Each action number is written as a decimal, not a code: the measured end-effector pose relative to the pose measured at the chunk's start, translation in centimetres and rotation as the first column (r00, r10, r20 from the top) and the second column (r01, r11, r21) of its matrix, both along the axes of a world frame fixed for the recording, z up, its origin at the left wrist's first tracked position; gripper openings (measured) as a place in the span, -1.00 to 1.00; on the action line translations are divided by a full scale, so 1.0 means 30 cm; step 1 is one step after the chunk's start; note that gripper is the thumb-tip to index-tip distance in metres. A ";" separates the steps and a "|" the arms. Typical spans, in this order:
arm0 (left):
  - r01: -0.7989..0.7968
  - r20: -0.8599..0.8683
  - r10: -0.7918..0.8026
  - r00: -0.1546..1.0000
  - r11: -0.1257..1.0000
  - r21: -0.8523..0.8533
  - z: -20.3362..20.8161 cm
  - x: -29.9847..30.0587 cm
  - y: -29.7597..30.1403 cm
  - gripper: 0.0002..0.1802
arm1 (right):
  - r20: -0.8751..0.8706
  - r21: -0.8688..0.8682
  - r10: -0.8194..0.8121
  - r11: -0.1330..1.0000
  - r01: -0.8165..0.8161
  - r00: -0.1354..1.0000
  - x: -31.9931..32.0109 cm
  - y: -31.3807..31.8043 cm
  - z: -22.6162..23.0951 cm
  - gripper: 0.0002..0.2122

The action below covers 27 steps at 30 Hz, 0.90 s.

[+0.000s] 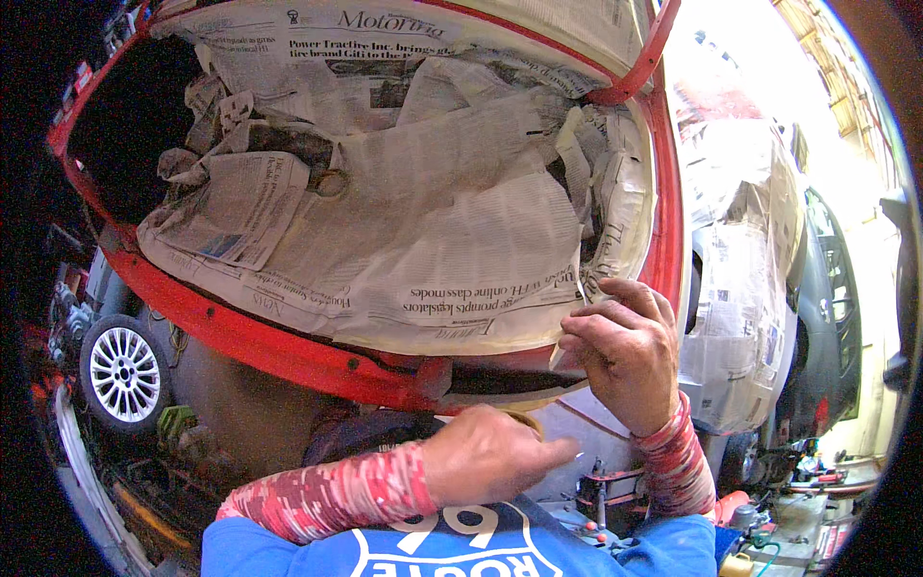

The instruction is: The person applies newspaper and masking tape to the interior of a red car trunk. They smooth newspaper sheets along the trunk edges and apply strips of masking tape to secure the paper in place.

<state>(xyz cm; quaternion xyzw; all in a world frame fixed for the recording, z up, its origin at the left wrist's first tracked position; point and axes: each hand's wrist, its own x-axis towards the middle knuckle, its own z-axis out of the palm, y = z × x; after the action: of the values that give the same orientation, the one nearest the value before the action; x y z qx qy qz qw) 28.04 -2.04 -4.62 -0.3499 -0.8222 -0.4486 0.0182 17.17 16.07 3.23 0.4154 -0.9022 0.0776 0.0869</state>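
Observation:
My right hand point(630, 356) is at the near right corner of a red car body opening, its fingers pinched on a pale strip of masking tape point(558, 358). Newspaper sheets point(461, 212) cover the opening, taped along their edges. Lower and closer to my chest, my left hand point(490, 457) is curled with a finger pointing right. Behind it shows the tan curved edge of what looks like a roll of masking tape point(526, 420); most of it is hidden by the hand. The red painted rim point(279, 346) runs along the near side of the paper.
At the left, a wheel with a silver rim point(125, 370) stands among dark parts. On the right is a vehicle wrapped in paper point(735, 288), with a dark car point(827, 317) beside it. Tools and a red-topped item point(735, 505) lie at the lower right.

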 end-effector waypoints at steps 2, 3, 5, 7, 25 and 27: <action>-0.015 0.145 0.021 0.989 0.999 -0.044 -0.006 0.000 -0.069 -0.69 | -0.017 -0.013 0.039 0.999 -0.039 0.999 -0.002 0.004 0.002 -0.80; -0.060 0.222 0.090 0.971 0.989 -0.137 -0.008 0.000 -0.118 -0.64 | -0.030 -0.022 0.057 0.998 -0.058 0.998 -0.006 0.007 0.002 -0.77; -0.117 0.290 0.184 0.939 0.965 -0.235 -0.007 0.016 -0.168 -0.59 | 0.036 0.022 0.070 0.997 -0.071 0.997 0.003 0.024 0.015 -0.68; -0.159 0.381 0.269 0.885 0.942 -0.296 -0.014 0.017 -0.185 -0.59 | 0.056 -0.014 0.063 0.998 -0.062 0.996 0.015 0.033 0.016 -0.63; -0.186 0.780 -0.530 0.333 0.774 0.605 -0.037 -0.233 -0.081 -0.52 | -0.088 -0.026 -0.075 0.997 0.073 0.993 0.052 0.025 -0.022 -0.72; -0.089 0.765 -0.589 0.262 0.775 0.626 -0.048 -0.276 -0.117 -0.50 | -0.122 -0.009 -0.075 0.997 0.074 0.990 0.047 0.020 -0.022 -0.77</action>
<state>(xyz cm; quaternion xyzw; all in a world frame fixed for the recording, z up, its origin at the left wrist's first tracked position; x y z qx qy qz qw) 19.77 -5.56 -6.06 -0.1306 -0.4292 -0.7775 -0.4407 18.57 16.67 2.58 0.3852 -0.9099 0.0506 0.1457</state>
